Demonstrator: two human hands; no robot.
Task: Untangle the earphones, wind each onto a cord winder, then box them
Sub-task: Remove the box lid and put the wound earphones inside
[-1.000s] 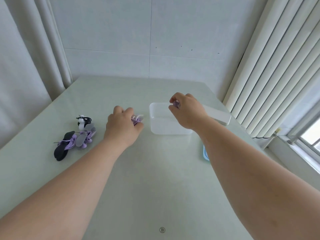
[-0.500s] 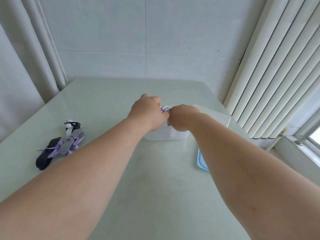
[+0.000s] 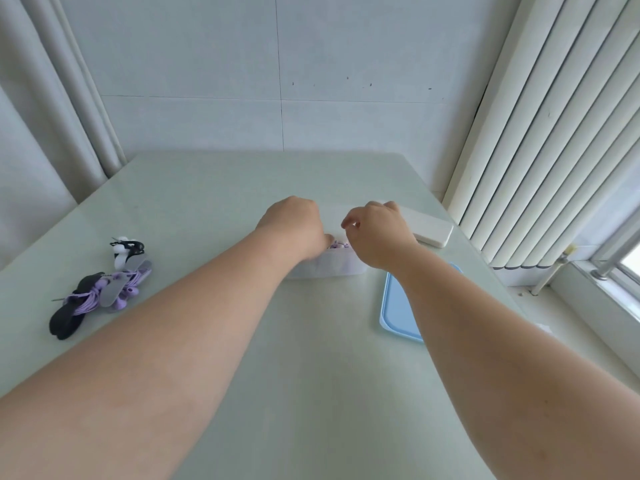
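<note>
A translucent white box (image 3: 332, 266) stands mid-table. My left hand (image 3: 294, 226) reaches down into it, fingers closed on a wound purple earphone (image 3: 336, 244) that shows just inside the rim. My right hand (image 3: 375, 233) hovers over the box's right side with its fingers loosely curled and apart, holding nothing that I can see. On the table's left lies a pile of purple earphone cord with grey and black winders (image 3: 100, 292), and a black-and-white earphone bundle (image 3: 126, 249) behind it.
A light blue lid (image 3: 398, 306) lies flat to the right of the box, partly under my right forearm. A white rectangular case (image 3: 429, 228) rests behind the box near the vertical blinds. Curtain at the left, wall behind the table.
Both hands met above the box and lowered the purple earphone into it. My right hand has let go and lifted slightly to the right; my left hand has gone deeper into the box.
</note>
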